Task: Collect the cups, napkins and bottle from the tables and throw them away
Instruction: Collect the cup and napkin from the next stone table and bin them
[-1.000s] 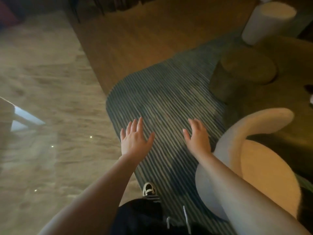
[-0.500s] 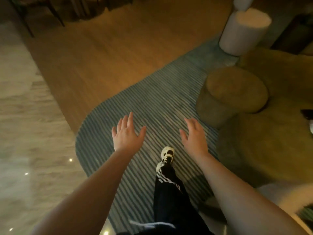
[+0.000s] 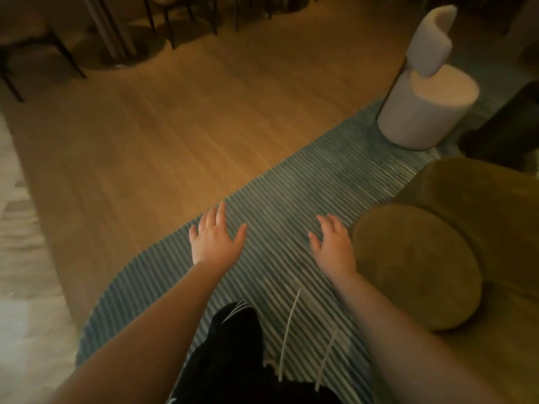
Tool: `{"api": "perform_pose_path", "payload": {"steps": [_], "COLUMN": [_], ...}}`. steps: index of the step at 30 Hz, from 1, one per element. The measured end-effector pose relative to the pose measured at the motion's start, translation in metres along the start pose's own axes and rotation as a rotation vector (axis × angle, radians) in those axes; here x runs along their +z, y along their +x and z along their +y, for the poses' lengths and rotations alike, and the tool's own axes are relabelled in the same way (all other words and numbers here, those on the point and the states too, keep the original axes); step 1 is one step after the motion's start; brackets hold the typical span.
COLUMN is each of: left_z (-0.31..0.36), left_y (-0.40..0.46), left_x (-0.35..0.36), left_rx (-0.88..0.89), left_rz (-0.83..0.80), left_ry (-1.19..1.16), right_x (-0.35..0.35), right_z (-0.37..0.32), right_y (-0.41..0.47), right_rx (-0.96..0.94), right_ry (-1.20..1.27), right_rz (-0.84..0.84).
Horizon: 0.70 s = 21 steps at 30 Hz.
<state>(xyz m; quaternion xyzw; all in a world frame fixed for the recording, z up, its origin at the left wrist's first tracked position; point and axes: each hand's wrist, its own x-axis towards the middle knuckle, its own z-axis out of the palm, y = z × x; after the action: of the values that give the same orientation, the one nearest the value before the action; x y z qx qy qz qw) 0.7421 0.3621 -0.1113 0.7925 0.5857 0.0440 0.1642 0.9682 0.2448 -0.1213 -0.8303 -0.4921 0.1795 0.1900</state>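
Observation:
My left hand point(image 3: 214, 237) and my right hand point(image 3: 334, 246) are both held out in front of me, palms down, fingers spread and holding nothing. They hover above a striped blue-grey rug point(image 3: 277, 193). No cup, napkin or bottle shows anywhere in the head view. My dark trouser leg point(image 3: 233, 345) is below the hands.
An olive round pouf point(image 3: 414, 263) lies just right of my right hand, against an olive seat point(image 3: 481, 205). A white cylindrical chair point(image 3: 425, 109) stands at the far right on the rug. Wooden floor point(image 3: 175, 126) stretches ahead, with dark chair legs point(image 3: 67, 56) at the back left.
I have walked forward and turned right. The marble floor slid off to the left, the white curved chair beside me left the view, and the olive pouf came closer.

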Motion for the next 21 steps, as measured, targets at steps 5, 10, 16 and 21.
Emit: {"api": "perform_pose_path", "payload": {"steps": [5, 10, 16, 21], "left_z": [0.046, 0.103, 0.187, 0.247], "left_y": [0.163, 0.371, 0.610, 0.765], "left_x": [0.022, 0.034, 0.004, -0.017], "left_rx": [0.044, 0.087, 0.108, 0.129], "left_rz": [0.026, 0.022, 0.001, 0.003], "left_ry": [0.004, -0.015, -0.014, -0.020], "right_x": [-0.007, -0.023, -0.078, -0.115], "right_z": [0.022, 0.035, 0.033, 0.035], "right_y": [0.159, 0.367, 0.614, 0.769], "right_rx": [0.035, 0.068, 0.104, 0.123], "right_ry": [-0.005, -0.006, -0.049, -0.051], "right_rz": [-0.005, -0.009, -0.014, -0.005]}}
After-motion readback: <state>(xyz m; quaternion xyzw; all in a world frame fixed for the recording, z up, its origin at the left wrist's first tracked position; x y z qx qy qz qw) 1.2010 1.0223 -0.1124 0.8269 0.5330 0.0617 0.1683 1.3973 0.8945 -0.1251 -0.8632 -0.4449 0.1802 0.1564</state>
